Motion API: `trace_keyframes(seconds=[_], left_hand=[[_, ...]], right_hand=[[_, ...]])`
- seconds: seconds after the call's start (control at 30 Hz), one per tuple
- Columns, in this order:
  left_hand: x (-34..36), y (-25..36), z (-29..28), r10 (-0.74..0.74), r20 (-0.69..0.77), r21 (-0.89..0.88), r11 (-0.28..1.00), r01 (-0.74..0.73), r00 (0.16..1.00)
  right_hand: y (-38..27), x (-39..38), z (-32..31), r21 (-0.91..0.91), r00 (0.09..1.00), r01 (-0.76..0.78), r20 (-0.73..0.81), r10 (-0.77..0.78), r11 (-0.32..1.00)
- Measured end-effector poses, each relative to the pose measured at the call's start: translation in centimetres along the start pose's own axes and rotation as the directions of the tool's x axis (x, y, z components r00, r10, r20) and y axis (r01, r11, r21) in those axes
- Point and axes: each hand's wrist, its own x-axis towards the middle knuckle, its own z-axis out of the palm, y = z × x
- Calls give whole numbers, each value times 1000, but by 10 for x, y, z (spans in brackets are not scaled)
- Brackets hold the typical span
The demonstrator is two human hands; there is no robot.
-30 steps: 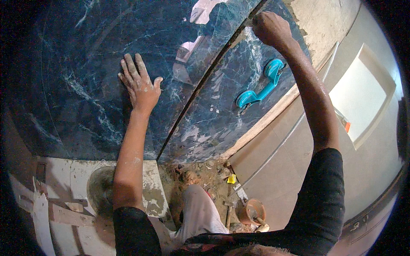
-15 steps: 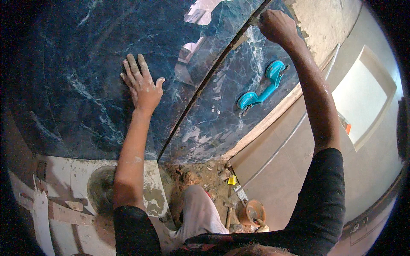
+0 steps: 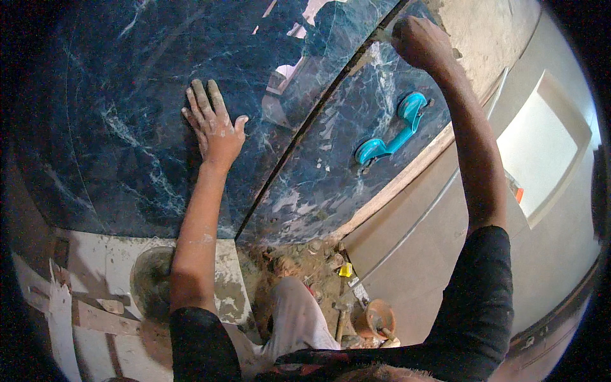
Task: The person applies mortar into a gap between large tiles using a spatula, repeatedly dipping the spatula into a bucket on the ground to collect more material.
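Two dark blue, white-veined marble-look slabs lie side by side, the large left slab (image 3: 140,121) and the narrower right slab (image 3: 318,172), with a dark slanting gap between them. My left hand (image 3: 215,124) rests flat on the left slab, fingers and thumb apart, dusted with pale grime. At the far end of the gap my right hand (image 3: 421,43) is closed, knuckles up. Whatever it grips is hidden; a greyish edge shows by its fingers over the gap. A turquoise double-cup suction lifter (image 3: 396,134) sits on the right slab, below my right hand.
Near my knee, rubble and dirt (image 3: 299,261) cover the ground, with a hammer (image 3: 342,318) and an orange bucket (image 3: 377,318). A round mortar-stained pan (image 3: 153,280) lies at lower left beside broken boards (image 3: 62,318). A pale rod (image 3: 414,226) leans along the right wall.
My right hand has shifted very slightly to the right and nearer along the gap. My left hand stays in place on the slab. Reflections on the left slab have changed shape.
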Motion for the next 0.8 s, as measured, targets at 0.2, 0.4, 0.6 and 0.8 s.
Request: trace_keyframes(seconds=[0.2,0.4,0.6,0.8], left_hand=[[-1,0,1,-3,-3,-10,1000,3,1000],[-1,0,1,-11,6,-13,1000,11,1000],[-1,0,0,6,-5,-21,1000,-6,1000],[-1,0,0,-8,13,2,1000,8,1000]], right_hand=[[-10,5,7,-19,996,-12,85,13,1000],[-1,8,12,-43,1000,-14,0,14,999],[23,18,22,-39,999,-7,-42,5,999],[3,4,24,85,999,-18,37,15,996]])
